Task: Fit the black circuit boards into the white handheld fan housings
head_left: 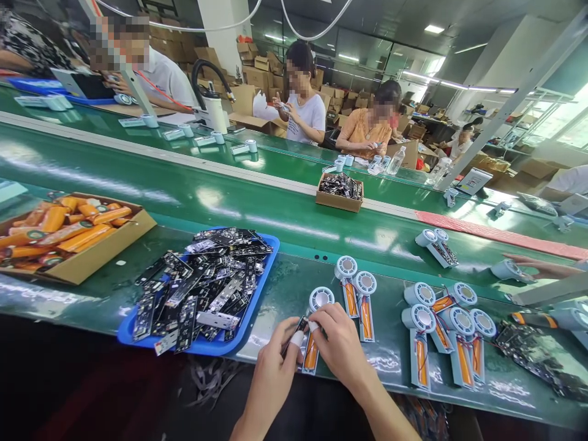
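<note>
1. Low in the frame's centre, both hands over one fan (316, 327) lying on the table (285, 294).
2. Left hand (275, 361): grip pinched on a small dark board (301, 326) at the fan's handle.
3. Right hand (337, 343): fingertips pressed on the fan, grip curled; cannot tell whether clenched on anything.
4. Left of them, blue tray (264, 288) heaped with boards.
5. Far left, box (92, 260) of orange cells.
6. Right, more fans (441, 331) in a cluster.
</note>
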The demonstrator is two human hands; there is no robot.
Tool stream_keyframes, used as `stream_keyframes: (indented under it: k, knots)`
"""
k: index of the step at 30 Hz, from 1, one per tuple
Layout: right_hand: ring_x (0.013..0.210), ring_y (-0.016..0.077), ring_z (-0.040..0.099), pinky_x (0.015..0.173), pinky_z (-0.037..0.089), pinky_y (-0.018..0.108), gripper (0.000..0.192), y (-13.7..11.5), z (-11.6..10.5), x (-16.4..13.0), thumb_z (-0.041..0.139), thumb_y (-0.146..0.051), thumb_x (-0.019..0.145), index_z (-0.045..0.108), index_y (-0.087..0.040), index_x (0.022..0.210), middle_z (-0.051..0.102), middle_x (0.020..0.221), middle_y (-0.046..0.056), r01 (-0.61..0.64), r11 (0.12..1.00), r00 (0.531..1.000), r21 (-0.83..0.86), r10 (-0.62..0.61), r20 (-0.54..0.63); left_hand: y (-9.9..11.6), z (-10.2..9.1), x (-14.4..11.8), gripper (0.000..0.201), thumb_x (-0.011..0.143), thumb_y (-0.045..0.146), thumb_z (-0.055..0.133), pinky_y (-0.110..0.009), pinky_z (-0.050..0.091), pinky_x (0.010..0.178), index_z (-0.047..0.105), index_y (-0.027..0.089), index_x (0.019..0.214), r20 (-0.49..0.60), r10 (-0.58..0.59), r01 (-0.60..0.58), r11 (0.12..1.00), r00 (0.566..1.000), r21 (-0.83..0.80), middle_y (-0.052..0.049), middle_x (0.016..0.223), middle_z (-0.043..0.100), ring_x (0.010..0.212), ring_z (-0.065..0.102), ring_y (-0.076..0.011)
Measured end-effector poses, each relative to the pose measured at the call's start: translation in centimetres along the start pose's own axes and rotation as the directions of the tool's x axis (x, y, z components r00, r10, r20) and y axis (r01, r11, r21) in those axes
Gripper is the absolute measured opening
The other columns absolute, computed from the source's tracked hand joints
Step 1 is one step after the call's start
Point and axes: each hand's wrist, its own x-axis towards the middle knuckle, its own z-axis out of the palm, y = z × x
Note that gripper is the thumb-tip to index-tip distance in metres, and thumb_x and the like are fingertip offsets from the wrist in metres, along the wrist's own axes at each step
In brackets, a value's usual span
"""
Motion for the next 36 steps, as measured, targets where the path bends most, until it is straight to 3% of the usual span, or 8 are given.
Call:
stream_keyframes:
  k: [6,10,12,17,23,29,33,36]
  knots:
    - [0.076,0.0218,0.054,0.067,0.045,0.034,0.019,-0.9,0.1,0.2,0.056,-0.001,0.088,0.063,-0.019,0.088,0.066,0.086,0.004,0.102,0.97,0.994,-0.223,-0.092,0.052,-0.6,0.2,-0.2,0.034,0.087,0.036,0.053,-0.03,0.059,0.061,0.069,0.021,0.114,-0.051,0.063,-0.061,0.997,0.997,0.041,-0.009,0.102,0.079,0.066,0.072,-0.0189]
    - [0.074,0.0229,0.053,0.065,0.044,0.035,0.022,-1.1,0.5,-0.1,0.054,0.0,0.089,0.061,-0.019,0.08,0.064,0.083,0.005,0.134,0.938,0.99,-0.318,-0.113,0.083,-0.7,0.2,-0.3,0.034,0.085,0.034,0.055,-0.029,0.06,0.06,0.072,0.02,0.111,-0.082,0.065,-0.064,0.998,0.995,0.006,-0.009,0.101,0.079,0.062,0.072,-0.0181]
    - [0.075,0.0225,0.054,0.066,0.045,0.034,0.021,-1.0,0.5,-0.1,0.054,-0.001,0.09,0.062,-0.019,0.084,0.065,0.084,0.005,0.109,0.958,0.992,-0.266,-0.089,0.084,-0.5,0.0,-0.2,0.035,0.084,0.034,0.056,-0.029,0.059,0.058,0.073,0.018,0.11,-0.071,0.041,-0.044,0.999,0.997,-0.03,-0.006,0.088,0.079,0.06,0.071,-0.0187]
    - [0.085,0.0202,0.06,0.075,0.049,0.03,0.022,-0.2,-0.6,0.6,0.058,-0.001,0.089,0.066,-0.02,0.097,0.069,0.09,0.003,-0.057,0.996,0.993,0.065,0.05,0.11,0.6,-1.0,0.5,0.037,0.08,0.036,0.06,-0.027,0.054,0.052,0.076,0.014,0.106,0.013,-0.017,0.018,0.993,1.0,-0.117,-0.001,0.06,0.07,0.055,0.066,-0.0186]
    - [0.09,0.0206,0.062,0.08,0.05,0.03,0.024,-0.3,-1.9,1.4,0.061,-0.002,0.091,0.074,-0.02,0.1,0.07,0.092,0.004,-0.128,0.977,0.962,0.17,0.08,0.262,0.6,-2.0,1.4,0.032,0.08,0.04,0.066,-0.026,0.053,0.052,0.079,0.017,0.096,0.121,0.014,0.003,0.989,0.993,-0.145,-0.002,0.063,0.069,0.056,0.064,-0.0173]
    - [0.09,0.0229,0.062,0.081,0.052,0.034,0.024,-0.3,-1.3,1.3,0.061,-0.003,0.09,0.074,-0.02,0.099,0.071,0.092,0.005,-0.133,0.978,0.97,0.159,0.095,0.225,-0.3,-2.6,1.6,0.032,0.08,0.042,0.066,-0.027,0.056,0.058,0.076,0.017,0.098,0.164,0.035,-0.013,0.991,0.986,-0.132,-0.005,0.083,0.076,0.064,0.069,-0.0186]
    - [0.103,0.0219,0.063,0.092,0.053,0.034,0.03,-0.5,-2.3,-0.2,0.062,-0.006,0.091,0.068,-0.021,0.116,0.068,0.11,0.007,-0.155,0.947,0.977,0.28,0.106,0.184,-0.6,-2.6,1.4,0.039,0.084,0.039,0.061,-0.031,0.058,0.077,0.066,0.018,0.117,0.207,0.012,0.008,0.995,0.978,-0.095,-0.005,0.087,0.078,0.076,0.074,-0.0206]
    - [0.104,0.0228,0.063,0.092,0.054,0.034,0.042,-0.4,-2.1,-2.2,0.066,-0.004,0.085,0.064,-0.022,0.123,0.064,0.114,0.008,-0.158,0.955,0.982,0.251,0.127,0.137,-0.7,-2.3,1.2,0.047,0.087,0.039,0.055,-0.03,0.058,0.077,0.057,0.019,0.128,0.242,0.002,0.009,0.999,0.97,-0.047,-0.005,0.089,0.076,0.079,0.073,-0.0206]
